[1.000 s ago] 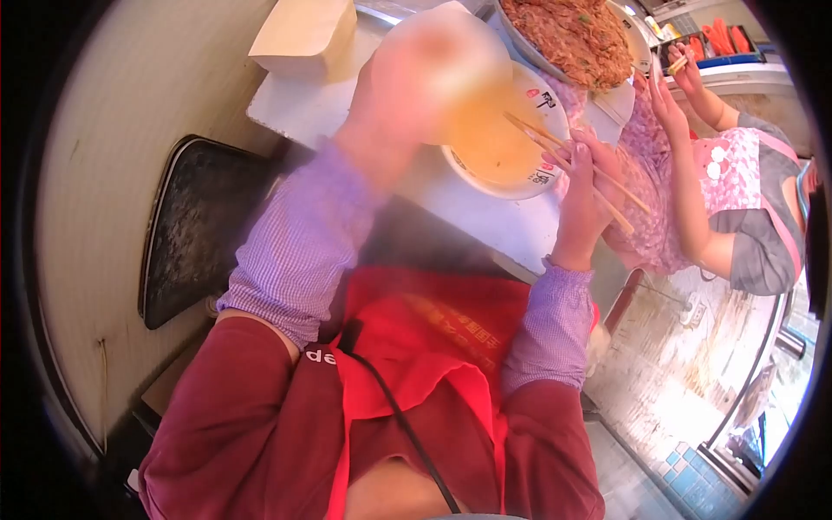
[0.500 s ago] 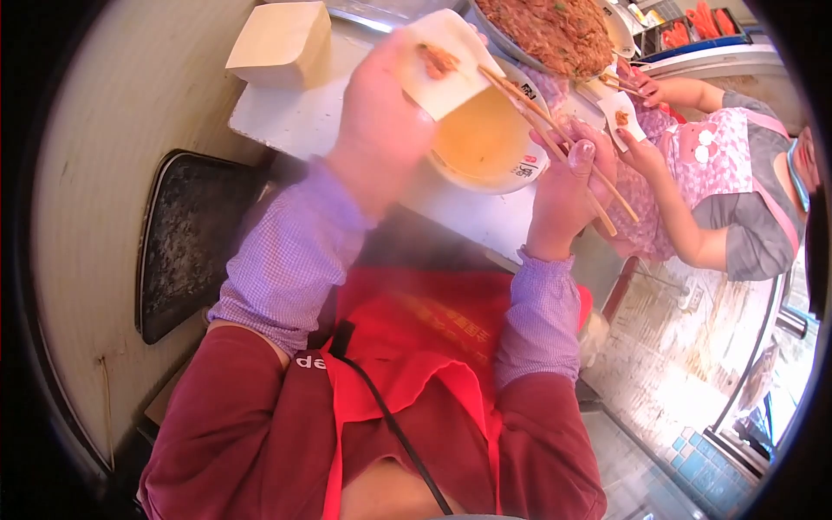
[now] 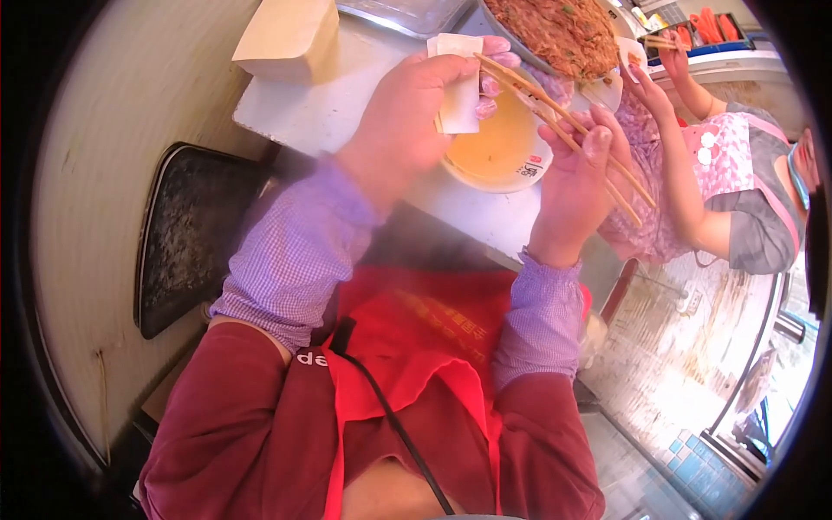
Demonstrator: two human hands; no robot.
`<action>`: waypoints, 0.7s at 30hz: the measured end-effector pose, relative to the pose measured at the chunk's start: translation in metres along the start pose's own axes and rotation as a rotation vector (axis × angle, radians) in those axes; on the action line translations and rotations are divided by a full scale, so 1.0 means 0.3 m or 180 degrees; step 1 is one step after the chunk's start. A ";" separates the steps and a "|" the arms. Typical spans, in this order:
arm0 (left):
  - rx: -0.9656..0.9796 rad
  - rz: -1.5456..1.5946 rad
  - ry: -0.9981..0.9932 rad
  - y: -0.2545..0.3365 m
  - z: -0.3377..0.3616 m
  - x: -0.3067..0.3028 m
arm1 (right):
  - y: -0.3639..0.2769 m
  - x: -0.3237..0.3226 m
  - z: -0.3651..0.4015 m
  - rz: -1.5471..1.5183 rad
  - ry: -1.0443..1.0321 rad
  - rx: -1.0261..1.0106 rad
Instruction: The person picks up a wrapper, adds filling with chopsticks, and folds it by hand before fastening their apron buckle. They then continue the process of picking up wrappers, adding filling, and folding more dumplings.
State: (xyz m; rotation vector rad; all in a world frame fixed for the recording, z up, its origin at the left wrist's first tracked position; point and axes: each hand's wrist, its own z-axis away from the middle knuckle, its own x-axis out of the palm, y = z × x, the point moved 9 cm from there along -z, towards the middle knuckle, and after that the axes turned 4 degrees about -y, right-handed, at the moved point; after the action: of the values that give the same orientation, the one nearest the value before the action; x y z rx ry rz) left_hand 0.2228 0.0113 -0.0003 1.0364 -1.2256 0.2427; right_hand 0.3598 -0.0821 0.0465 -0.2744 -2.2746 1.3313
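My left hand (image 3: 407, 104) pinches a pale dough wrapper (image 3: 461, 87), folded over so its inside is hidden. Chopsticks (image 3: 555, 121) are gripped in my right hand (image 3: 576, 178), their tips close to the wrapper's upper right edge. Beneath both hands stands a white bowl (image 3: 529, 173) of yellowish liquid. Beyond it is a large metal bowl (image 3: 539, 62) heaped with reddish minced filling (image 3: 568, 35). A tall stack of square wrappers (image 3: 290, 39) sits at the upper left of the white table.
A metal tray (image 3: 407, 13) lies at the table's back. On the left, a dark tray (image 3: 195, 243) leans near the wall. At right, a co-worker in a pink apron (image 3: 724, 156) holds a wrapper (image 3: 633, 56) and chopsticks. Behind are orange-red sticks (image 3: 715, 24) in a container.
The wrapper in my left hand was open with filling showing; now it is folded over. My right hand moved slightly right with the chopsticks. The co-worker's hands rose toward the filling bowl.
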 end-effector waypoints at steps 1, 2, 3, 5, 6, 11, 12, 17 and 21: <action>0.0065 0.0010 -0.0121 0.011 0.002 0.023 | 0.026 -0.010 -0.001 -0.0100 0.0030 0.0083; 0.0133 0.0018 -0.0242 0.023 0.005 0.044 | 0.044 -0.017 -0.001 -0.0202 0.0058 0.0165; 0.0128 0.0019 -0.0246 0.028 0.010 0.051 | 0.039 -0.021 -0.003 -0.0200 0.0063 0.0163; 0.0198 -0.1069 -0.0056 0.051 0.020 0.043 | -0.005 -0.050 -0.009 -0.0257 0.0300 -0.0199; 0.0198 -0.1066 -0.0054 0.047 0.019 0.033 | -0.006 -0.047 -0.010 -0.0255 0.0298 -0.0198; 0.0156 -0.1934 -0.0180 0.015 0.007 0.008 | 0.036 -0.021 -0.013 -0.0403 0.0084 0.0050; 0.0140 -0.1933 -0.0187 0.013 0.014 0.022 | 0.029 -0.044 -0.021 -0.0284 0.0232 -0.0063; 0.0352 -0.1632 -0.0202 0.054 0.031 0.049 | -0.051 -0.091 -0.045 -0.0257 0.0407 -0.0458; 0.0299 -0.0055 -0.0152 0.033 0.009 0.061 | -0.030 0.039 -0.021 0.0036 -0.0497 -0.0115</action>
State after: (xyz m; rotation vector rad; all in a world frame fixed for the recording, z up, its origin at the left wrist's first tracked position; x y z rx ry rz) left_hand 0.2213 0.0080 0.0205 1.1393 -1.2575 0.2654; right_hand 0.3534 -0.0770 0.0604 -0.2021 -2.4312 1.3613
